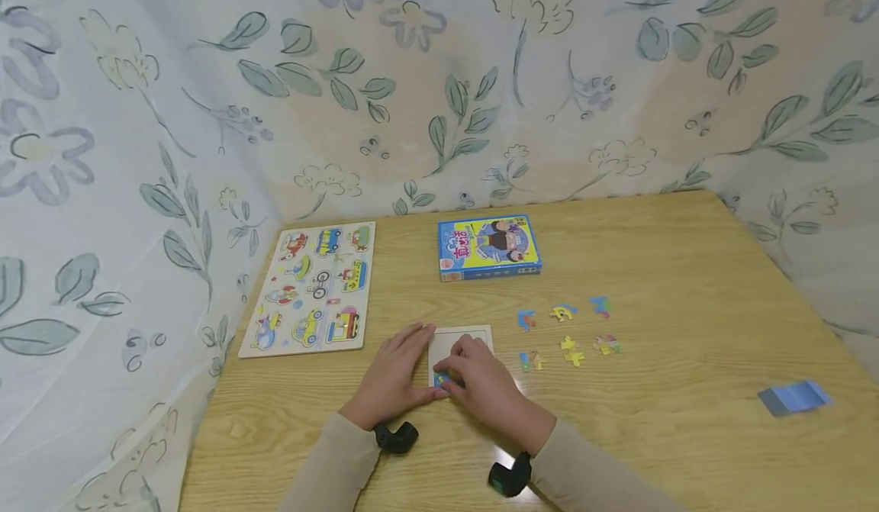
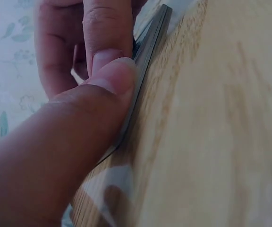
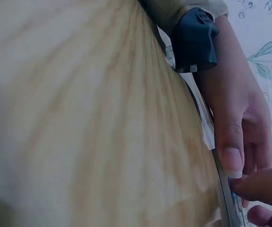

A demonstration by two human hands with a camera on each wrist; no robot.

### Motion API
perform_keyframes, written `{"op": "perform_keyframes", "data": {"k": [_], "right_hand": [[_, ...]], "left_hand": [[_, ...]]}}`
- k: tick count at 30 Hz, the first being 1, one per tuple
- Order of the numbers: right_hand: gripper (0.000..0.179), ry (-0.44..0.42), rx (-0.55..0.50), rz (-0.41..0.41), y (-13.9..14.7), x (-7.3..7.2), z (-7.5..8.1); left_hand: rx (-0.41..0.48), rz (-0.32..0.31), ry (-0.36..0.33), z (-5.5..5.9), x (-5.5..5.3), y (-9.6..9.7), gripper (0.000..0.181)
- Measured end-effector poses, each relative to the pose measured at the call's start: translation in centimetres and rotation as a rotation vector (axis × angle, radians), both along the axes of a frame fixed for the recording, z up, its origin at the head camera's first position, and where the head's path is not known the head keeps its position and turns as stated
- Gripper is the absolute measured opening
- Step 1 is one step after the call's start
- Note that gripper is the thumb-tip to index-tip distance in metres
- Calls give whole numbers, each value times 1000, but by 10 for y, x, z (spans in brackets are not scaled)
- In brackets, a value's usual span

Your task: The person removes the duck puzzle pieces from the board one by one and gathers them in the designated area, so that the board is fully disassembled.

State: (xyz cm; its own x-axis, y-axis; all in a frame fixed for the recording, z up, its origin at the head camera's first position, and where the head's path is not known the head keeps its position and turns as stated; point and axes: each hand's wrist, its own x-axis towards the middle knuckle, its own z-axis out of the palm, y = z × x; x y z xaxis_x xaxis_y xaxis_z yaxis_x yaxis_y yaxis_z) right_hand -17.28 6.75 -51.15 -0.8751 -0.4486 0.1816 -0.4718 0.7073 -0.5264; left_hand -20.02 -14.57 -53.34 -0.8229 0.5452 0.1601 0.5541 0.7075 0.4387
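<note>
A small square puzzle tray (image 1: 458, 330) with a pale frame lies on the wooden table. My left hand (image 1: 394, 375) steadies it, fingers fairly straight along the left side and thumb at the near edge. Over its near left corner, my right hand (image 1: 484, 382) bends its fingers and pinches a blue and yellow puzzle piece (image 1: 442, 379), partly hidden by them. Close up in the left wrist view, the left thumb (image 2: 103, 85) lies by the tray's edge, against the right fingers. Several loose pieces, among them a yellow one (image 1: 572, 351), lie right of the tray.
Behind the tray stands a blue and yellow box (image 1: 489, 248). A wooden vehicle puzzle board (image 1: 309, 291) lies at the left. Far to the right rests a folded blue card (image 1: 795, 398). Floral cloth (image 1: 426, 100) hangs behind the table (image 1: 673, 268).
</note>
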Motion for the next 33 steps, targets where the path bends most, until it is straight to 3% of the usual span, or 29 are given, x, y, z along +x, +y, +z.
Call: {"op": "perform_keyframes", "data": {"k": [5,12,16,20,24,28,33], "right_hand": [[24,29,-77,-35,-2,3,-2],[22,-6,-158,-78,-3,8,-2],[23,-88,-261,-95,10,11,10],[24,-156,-353,-79,45,16,26],[24,-204,-297,-81,90,27,32],[22,-256,-207,-95,116,40,28],[22,-192,-112,-137,122,51,19]], "left_hand": [[-7,1,-18,1,1,2,106],[-4,4,-43,6,4,2,106],[-13,5,-54,5,7,2,106],[-9,4,-62,5,7,3,106],[-11,-3,-66,6,6,3,106],[-6,-7,-62,8,5,3,106],[-8,-8,-64,9,3,3,105]]}}
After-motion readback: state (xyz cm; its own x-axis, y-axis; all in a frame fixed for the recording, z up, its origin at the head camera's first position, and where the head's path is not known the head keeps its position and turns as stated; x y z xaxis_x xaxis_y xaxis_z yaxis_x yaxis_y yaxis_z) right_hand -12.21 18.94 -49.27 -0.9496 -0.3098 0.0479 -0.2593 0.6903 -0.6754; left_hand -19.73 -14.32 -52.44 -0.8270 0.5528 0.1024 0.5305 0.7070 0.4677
